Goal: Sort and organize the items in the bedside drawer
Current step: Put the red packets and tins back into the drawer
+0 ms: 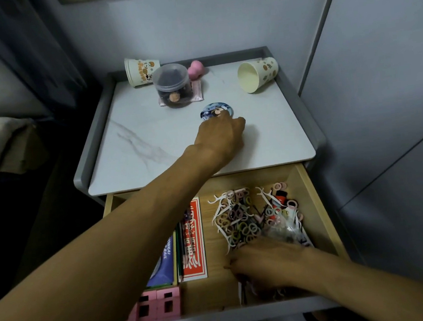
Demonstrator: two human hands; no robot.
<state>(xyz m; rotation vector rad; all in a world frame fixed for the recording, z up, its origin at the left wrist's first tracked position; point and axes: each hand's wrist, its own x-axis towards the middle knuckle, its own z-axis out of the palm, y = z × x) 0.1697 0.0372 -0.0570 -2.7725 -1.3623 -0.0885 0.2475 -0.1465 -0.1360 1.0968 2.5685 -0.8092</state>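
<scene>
A blue box (163,263) in the open drawer (317,202) reads "HONKAI… RAIL". The left hand (219,134) has its fingertips on a round badge (216,109) on the nightstand top (152,129); whether they grip it is unclear. The right hand (266,265) curls its fingers into the drawer's hair ties (238,224), and what they hold is hidden.

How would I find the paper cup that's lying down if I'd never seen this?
Start at the marble top of the bedside table and go to its far right corner. The paper cup there lies on its side, its cream inside facing you, while the other cup stands at the far left behind a clear jar.
</scene>
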